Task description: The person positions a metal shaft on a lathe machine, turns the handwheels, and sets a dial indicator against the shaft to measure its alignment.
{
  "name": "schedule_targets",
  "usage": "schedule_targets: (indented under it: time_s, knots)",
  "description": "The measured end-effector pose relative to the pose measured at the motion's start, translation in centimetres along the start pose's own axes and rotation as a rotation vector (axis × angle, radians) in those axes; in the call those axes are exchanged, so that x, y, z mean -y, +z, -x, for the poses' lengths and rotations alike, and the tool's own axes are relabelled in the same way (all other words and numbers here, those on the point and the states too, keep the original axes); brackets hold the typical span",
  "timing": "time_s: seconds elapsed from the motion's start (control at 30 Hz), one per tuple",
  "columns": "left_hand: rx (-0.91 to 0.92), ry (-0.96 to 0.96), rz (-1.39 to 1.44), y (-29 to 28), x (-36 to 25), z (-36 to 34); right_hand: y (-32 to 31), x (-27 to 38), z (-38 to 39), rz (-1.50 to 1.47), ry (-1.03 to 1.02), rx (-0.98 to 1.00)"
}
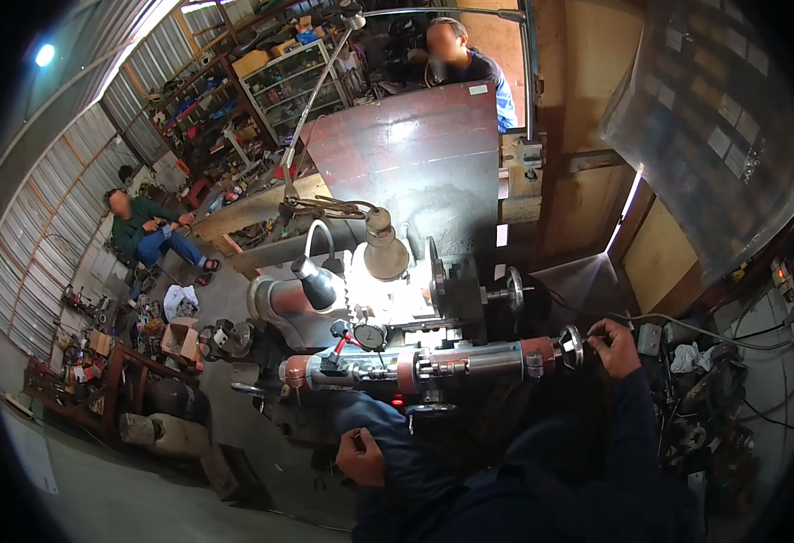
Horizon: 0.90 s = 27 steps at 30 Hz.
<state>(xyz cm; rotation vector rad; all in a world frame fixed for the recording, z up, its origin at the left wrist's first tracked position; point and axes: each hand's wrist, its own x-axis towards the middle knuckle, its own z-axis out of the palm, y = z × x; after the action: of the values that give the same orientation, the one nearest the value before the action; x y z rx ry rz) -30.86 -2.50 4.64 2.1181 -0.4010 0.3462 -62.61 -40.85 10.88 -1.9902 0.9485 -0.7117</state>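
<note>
At the right end of the machine's long bed, my right hand (616, 349) has its fingers bent at the rim of a chrome handwheel (571, 347), seemingly gripping its handle. My left hand (361, 458) is beside my knee, fingers curled in; whether anything is inside them is hidden. Above the bed, a round dial gauge (370, 338) is attached near a red-handled clamp (340, 332). A black work lamp (318, 284) and a second, pale-shaded lamp (385, 253) light the metalwork brightly. Another handwheel (431, 410) protrudes at the machine's front, near my legs.
Behind the machine stands a large metal panel (406, 136), with a person (483, 68) beyond it. Another person (157, 231) sits at the far left. Cluttered shelves (293, 86) line the back. A cardboard box (180, 341) is on the left floor; cables (687, 337) run along the right.
</note>
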Motion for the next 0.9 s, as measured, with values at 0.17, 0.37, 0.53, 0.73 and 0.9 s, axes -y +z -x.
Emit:
schedule_targets:
  time_s: [0.17, 0.37, 0.53, 0.73, 0.9]
  knots:
    - [-0.001, 0.036, 0.009, 1.1, 0.1, -0.4, 1.6, -2.4, -0.8, -0.180, 0.044, -0.123]
    - [0.030, 0.040, -0.010, 0.7, -0.5, -0.1, 4.9, -6.8, -1.4, -0.405, 0.113, -0.179]
    - [0.033, 0.007, -0.069, 0.1, -0.7, -0.6, 7.9, -13.2, -0.5, -0.554, 0.098, -0.143]
    - [0.179, 0.021, -0.320, -1.0, 0.1, -1.6, 16.0, -22.1, 7.0, 0.819, 0.175, 0.019]
    - [0.143, -0.017, -0.298, -1.3, 0.7, -2.3, 11.7, -26.2, 3.0, 0.263, 0.289, 0.100]
